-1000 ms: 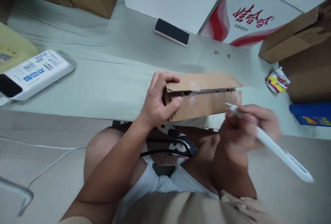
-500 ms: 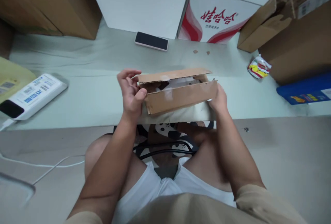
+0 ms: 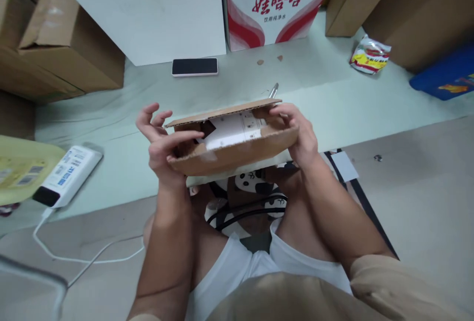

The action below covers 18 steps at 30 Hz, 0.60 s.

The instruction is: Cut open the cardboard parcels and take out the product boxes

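Note:
A small brown cardboard box (image 3: pixel 237 155) is held up over the table's front edge, tilted so its gaping top faces me. Inside it lies a white printed sheet or packet (image 3: pixel 237 128); the rest of the contents is hidden. My left hand (image 3: pixel 161 145) holds the left end, one digit reaching into the opening and other fingers raised behind that end. At the right end, my right hand (image 3: pixel 301 136) grips the wall, fingertips over the rim inside the opening. A thin silvery tool (image 3: pixel 274 90) pokes out just behind the box; its lower part is hidden.
Behind the box lies a dark-screened phone-like device (image 3: pixel 195 66). A red-and-white carton (image 3: pixel 277 10) and a white panel (image 3: pixel 148 10) stand at the back. A crumpled snack packet (image 3: pixel 370 55) sits right. A white power bank (image 3: pixel 68 178) with cable lies left, near cardboard cartons (image 3: pixel 74 39).
The opening has tipped toward me and gapes wider, showing the white printed contents. A left digit now reaches inside, and right fingers have come over the rim. The camera view has turned.

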Tool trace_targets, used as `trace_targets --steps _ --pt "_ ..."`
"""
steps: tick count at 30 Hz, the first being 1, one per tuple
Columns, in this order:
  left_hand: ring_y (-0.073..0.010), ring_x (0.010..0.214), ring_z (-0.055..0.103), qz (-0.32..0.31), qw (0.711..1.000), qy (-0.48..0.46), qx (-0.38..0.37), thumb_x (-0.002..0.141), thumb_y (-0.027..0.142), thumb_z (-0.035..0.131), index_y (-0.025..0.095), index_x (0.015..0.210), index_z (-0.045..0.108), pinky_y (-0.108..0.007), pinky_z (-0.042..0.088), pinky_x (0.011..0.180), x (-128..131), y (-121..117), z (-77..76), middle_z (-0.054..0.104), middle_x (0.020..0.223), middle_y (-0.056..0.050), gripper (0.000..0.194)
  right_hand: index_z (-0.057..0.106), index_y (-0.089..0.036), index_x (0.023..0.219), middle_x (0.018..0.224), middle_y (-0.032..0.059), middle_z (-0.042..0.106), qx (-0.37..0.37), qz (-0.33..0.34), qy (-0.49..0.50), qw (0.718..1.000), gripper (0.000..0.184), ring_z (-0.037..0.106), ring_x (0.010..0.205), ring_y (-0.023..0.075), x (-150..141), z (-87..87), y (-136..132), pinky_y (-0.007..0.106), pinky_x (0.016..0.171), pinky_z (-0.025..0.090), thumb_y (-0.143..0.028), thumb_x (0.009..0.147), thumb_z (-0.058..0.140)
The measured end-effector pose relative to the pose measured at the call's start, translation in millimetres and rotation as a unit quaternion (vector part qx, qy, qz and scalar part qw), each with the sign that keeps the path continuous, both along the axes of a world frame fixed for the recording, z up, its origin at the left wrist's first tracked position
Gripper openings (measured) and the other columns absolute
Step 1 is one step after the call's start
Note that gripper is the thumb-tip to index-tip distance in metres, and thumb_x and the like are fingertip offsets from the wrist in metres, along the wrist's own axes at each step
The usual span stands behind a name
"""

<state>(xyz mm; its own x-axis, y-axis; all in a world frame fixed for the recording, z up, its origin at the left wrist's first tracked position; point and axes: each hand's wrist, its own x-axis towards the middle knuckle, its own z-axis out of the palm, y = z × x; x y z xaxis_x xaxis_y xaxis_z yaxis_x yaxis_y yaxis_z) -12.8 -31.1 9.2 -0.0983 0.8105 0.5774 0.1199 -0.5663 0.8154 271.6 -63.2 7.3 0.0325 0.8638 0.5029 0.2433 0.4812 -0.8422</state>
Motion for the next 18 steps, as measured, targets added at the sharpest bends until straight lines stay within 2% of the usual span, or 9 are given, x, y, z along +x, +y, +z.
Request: trace_targets --steps 3,5,7,9,11,14,16,18 --pt "-0.0326 0.133 0.045 -0.064 0.995 0.041 0.066 0.096 0.076 0.028 0.021 0.069 0.076 -0.053 0.028 0.126 -5 -5 2.2 0.041 0.151 -0.004 0.078 0.078 -0.035 0.112 0.128 0.004 0.059 0.024 0.024 -0.075 0.997 0.055 0.051 0.131 0.0265 0 -3.5 -13 0.054 0.12 0.038 -0.06 0.105 0.029" --pt "-0.0317 0.133 0.045 -0.063 0.995 0.041 0.067 0.096 0.072 0.027 0.021 0.067 0.075 -0.052 0.027 0.127 -7 -8 3.2 0.043 0.151 -0.002 0.075 0.079 -0.036 0.109 0.133 0.0036 0.053 0.027 0.043 -0.092 0.994 0.057 0.047 0.134 0.0278 2 -5.1 -16 0.053 0.119 0.039 -0.06 0.104 0.027" --pt "-0.0311 0.131 0.047 -0.04 0.997 0.025 0.059 0.094 0.074 0.032 0.021 0.063 0.071 -0.051 0.028 0.127 -7 -10 2.9 0.046 0.147 -0.002 0.073 0.077 -0.034 0.106 0.134 0.0042 0.05 0.032 0.041 -0.091 0.994 0.056 0.05 0.131 0.0276 1 -5.6 -16 0.051 0.117 0.042 -0.059 0.103 0.027" --pt "-0.0307 0.128 0.05 -0.022 0.999 -0.021 0.045 0.089 0.078 0.038 0.02 0.058 0.063 -0.049 0.032 0.126 -8 -11 1.3 0.049 0.14 -0.003 0.07 0.072 -0.029 0.097 0.129 0.0053 0.051 0.066 0.0 -0.069 0.995 0.05 0.054 0.127 0.0267 -1 -4.8 -16 0.05 0.115 0.045 -0.058 0.102 0.031" --pt "-0.0299 0.126 0.053 -0.018 0.996 -0.088 0.023 0.086 0.079 0.044 0.02 0.057 0.055 -0.047 0.039 0.121 -9 -9 -0.1 0.05 0.135 -0.005 0.066 0.065 -0.025 0.083 0.122 0.0063 0.052 0.119 -0.071 -0.036 0.99 0.047 0.055 0.125 0.0272 -2 -2.3 -17 0.051 0.112 0.048 -0.06 0.099 0.038" --pt "-0.0292 0.122 0.057 -0.029 0.986 -0.166 -0.005 0.085 0.072 0.052 0.021 0.061 0.052 -0.046 0.047 0.111 -8 -8 2.3 0.051 0.128 -0.006 0.057 0.053 -0.023 0.068 0.117 0.0076 0.056 0.145 -0.185 -0.028 0.972 0.044 0.057 0.126 0.0288 0 4.9 -18 0.053 0.111 0.048 -0.056 0.097 0.048" --pt "-0.0296 0.119 0.057 -0.029 0.981 -0.191 -0.017 0.084 0.068 0.054 0.021 0.063 0.054 -0.046 0.048 0.107 -5 -7 7.2 0.055 0.12 -0.007 0.052 0.058 -0.024 0.073 0.114 0.0071 0.061 0.139 -0.219 -0.043 0.965 0.033 0.061 0.124 0.0276 3 11.1 -20 0.053 0.11 0.049 -0.046 0.097 0.054" --pt "-0.0289 0.117 0.057 -0.013 0.977 -0.209 -0.027 0.084 0.064 0.057 0.022 0.066 0.054 -0.044 0.048 0.105 -4 -7 11.8 0.058 0.113 -0.008 0.046 0.066 -0.028 0.091 0.103 0.004 0.067 0.15 -0.184 -0.055 0.97 0.013 0.067 0.115 0.0244 8 17.2 -22 0.052 0.109 0.05 -0.033 0.097 0.056"
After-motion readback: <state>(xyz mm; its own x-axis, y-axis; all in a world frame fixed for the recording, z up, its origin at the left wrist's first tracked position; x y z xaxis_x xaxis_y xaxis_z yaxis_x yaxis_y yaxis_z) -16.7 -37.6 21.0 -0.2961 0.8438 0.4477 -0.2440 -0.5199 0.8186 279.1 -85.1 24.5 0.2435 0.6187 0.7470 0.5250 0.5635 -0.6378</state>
